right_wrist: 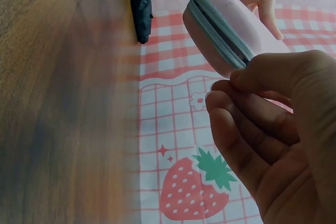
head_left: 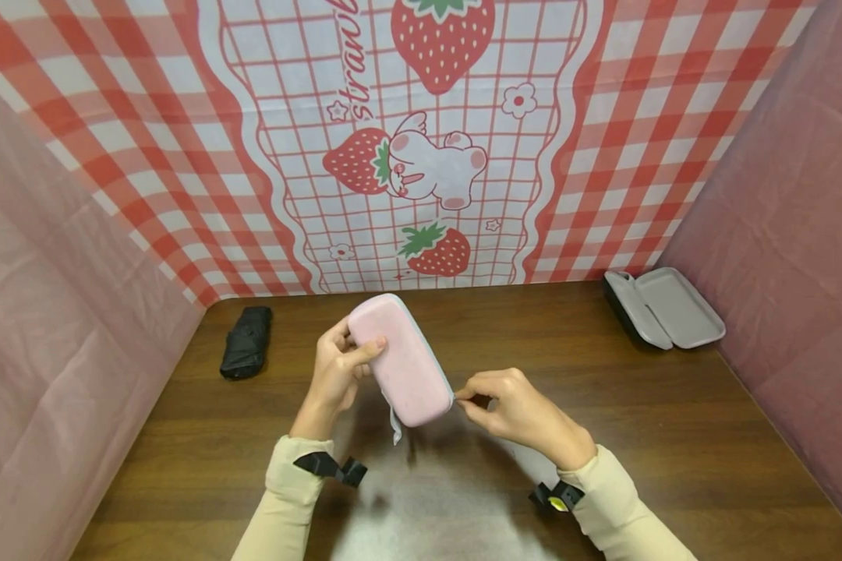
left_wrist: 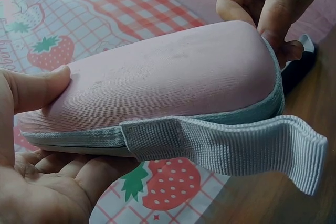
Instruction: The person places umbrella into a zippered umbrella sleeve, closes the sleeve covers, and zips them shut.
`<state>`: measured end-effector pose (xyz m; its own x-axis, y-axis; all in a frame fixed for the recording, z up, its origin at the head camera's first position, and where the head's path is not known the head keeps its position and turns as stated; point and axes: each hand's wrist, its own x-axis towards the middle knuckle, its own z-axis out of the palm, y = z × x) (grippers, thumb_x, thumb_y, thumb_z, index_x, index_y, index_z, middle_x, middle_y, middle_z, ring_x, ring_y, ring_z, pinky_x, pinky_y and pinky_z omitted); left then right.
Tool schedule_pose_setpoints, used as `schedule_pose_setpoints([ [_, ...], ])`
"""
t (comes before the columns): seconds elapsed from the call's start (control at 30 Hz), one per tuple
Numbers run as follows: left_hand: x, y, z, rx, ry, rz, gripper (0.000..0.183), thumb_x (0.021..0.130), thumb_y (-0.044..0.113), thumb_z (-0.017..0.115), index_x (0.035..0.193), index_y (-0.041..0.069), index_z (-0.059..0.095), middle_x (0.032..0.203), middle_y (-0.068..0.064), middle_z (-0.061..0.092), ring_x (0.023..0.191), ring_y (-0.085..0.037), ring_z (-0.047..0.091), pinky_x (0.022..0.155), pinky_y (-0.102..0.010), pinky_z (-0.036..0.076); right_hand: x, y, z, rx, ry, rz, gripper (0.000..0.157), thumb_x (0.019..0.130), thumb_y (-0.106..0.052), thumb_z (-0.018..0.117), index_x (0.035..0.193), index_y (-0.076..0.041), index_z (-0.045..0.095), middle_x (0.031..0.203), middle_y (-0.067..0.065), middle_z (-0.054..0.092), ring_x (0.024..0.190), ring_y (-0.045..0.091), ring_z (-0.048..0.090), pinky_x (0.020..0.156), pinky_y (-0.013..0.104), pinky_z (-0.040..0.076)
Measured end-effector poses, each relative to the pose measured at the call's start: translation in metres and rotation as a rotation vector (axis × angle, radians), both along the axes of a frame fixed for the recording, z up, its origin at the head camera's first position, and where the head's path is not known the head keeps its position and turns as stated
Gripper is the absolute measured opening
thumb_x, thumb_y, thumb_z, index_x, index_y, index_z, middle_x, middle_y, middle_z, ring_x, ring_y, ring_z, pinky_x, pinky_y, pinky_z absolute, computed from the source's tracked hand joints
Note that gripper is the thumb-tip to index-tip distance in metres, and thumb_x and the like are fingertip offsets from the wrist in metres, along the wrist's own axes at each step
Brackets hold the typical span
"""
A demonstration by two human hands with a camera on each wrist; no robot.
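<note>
A pink hard-shell zip case (head_left: 405, 362) is held tilted above the table by my left hand (head_left: 337, 366). The thumb lies on its pink face and the fingers are behind it. In the left wrist view a grey fabric strap (left_wrist: 226, 145) hangs off the case's side. At the case's lower right corner, my right hand (head_left: 515, 409) pinches the zipper pull between thumb and forefinger; the fingertips mostly hide the pull. The right wrist view shows the grey-green zipper (right_wrist: 218, 32) with a dark slit between its tapes.
On the brown wooden table (head_left: 645, 452), a black folded umbrella (head_left: 246, 343) lies at the back left. An opened case with grey lining (head_left: 681, 308) lies at the back right. A strawberry-print cloth (head_left: 421, 156) hangs behind, with pink cloth walls (head_left: 800, 234) on both sides.
</note>
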<state>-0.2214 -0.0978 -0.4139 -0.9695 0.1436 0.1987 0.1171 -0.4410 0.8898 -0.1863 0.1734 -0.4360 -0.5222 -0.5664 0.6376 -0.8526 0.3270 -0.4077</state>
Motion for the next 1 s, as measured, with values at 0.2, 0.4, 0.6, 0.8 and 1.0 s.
schedule_pose_setpoints([
  [0.2, 0.0002, 0.0005, 0.0006, 0.0, 0.002, -0.003, 0.038, 0.088, -0.01, 0.063, 0.125, -0.005, 0.056, 0.096, -0.006, 0.072, 0.082, -0.018, 0.074, 0.067, -0.039, 0.064, 0.0004, 0.0003, 0.0006, 0.002, 0.002, 0.001, 0.019, 0.077, 0.01, 0.078, 0.084, -0.008, 0.076, 0.076, -0.001, 0.073, 0.069, 0.001, 0.065, 0.062, 0.013, 0.054],
  [0.4, 0.0003, 0.0006, 0.001, -0.001, -0.011, 0.007, 0.04, 0.088, -0.009, 0.064, 0.126, -0.006, 0.054, 0.097, -0.006, 0.071, 0.081, -0.019, 0.074, 0.066, -0.039, 0.063, 0.0014, 0.0001, 0.0013, 0.003, -0.006, 0.011, 0.018, 0.077, 0.009, 0.079, 0.083, -0.008, 0.077, 0.076, -0.002, 0.073, 0.065, -0.002, 0.06, 0.058, 0.009, 0.05],
  [0.6, 0.0004, 0.0013, 0.0001, 0.002, -0.02, 0.028, 0.038, 0.088, -0.009, 0.064, 0.125, -0.005, 0.055, 0.096, -0.005, 0.072, 0.08, -0.019, 0.074, 0.065, -0.037, 0.063, 0.0029, 0.0001, 0.0012, 0.017, -0.015, 0.011, 0.017, 0.078, 0.008, 0.079, 0.084, -0.008, 0.078, 0.076, -0.002, 0.073, 0.062, -0.004, 0.057, 0.055, 0.008, 0.047],
  [0.8, 0.0005, 0.0014, -0.0007, -0.001, -0.027, 0.032, 0.037, 0.089, -0.007, 0.064, 0.124, -0.005, 0.055, 0.097, -0.006, 0.071, 0.081, -0.019, 0.074, 0.065, -0.038, 0.063, 0.0031, 0.0004, -0.0001, 0.035, -0.03, -0.002, 0.018, 0.079, 0.008, 0.078, 0.084, -0.008, 0.077, 0.078, -0.002, 0.074, 0.066, -0.002, 0.062, 0.058, 0.013, 0.052],
  [1.0, 0.0001, 0.0008, 0.0003, -0.009, -0.025, 0.023, 0.038, 0.09, -0.006, 0.064, 0.126, -0.004, 0.054, 0.1, -0.007, 0.07, 0.084, -0.019, 0.074, 0.069, -0.04, 0.064, 0.0029, 0.0026, 0.0014, 0.087, -0.082, -0.03, 0.011, 0.085, 0.001, 0.078, 0.089, -0.01, 0.076, 0.081, -0.004, 0.074, 0.071, -0.001, 0.063, 0.063, 0.014, 0.054],
])
